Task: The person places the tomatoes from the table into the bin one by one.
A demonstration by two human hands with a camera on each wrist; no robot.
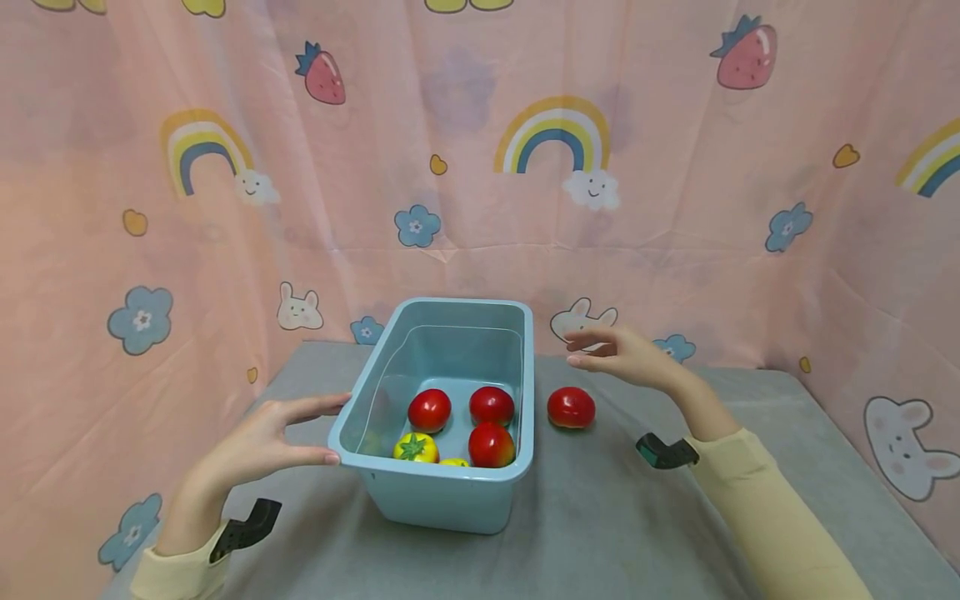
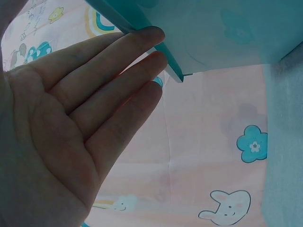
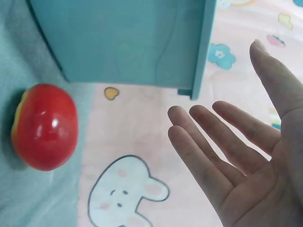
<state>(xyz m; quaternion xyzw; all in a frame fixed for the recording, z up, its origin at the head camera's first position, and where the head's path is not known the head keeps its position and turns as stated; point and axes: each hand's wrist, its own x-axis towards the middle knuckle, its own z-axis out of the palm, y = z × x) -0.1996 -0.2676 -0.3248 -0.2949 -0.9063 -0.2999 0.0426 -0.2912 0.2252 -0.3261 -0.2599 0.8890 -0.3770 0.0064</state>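
A light blue plastic tub [image 1: 442, 492] stands on the table. My left hand [image 1: 251, 442] is at its left rim, thumb and fingertips spread along the edge, and the left wrist view shows straight fingers [image 2: 128, 61] overlapping the rim. To the right of the tub, my right hand [image 1: 622, 357] hovers with fingers extended, holding nothing. A shiny red tomato-like fruit [image 1: 572, 407] lies on the table below it, and the right wrist view shows the same fruit [image 3: 45, 126] apart from the fingers.
Inside the tub are three red fruits, one at its left [image 1: 430, 410], and a yellow one [image 1: 416, 448] with a green star-shaped top. Another yellow piece [image 1: 454, 462] is partly hidden by the front rim. A pink printed curtain [image 1: 480, 225] surrounds the grey table [image 1: 600, 533].
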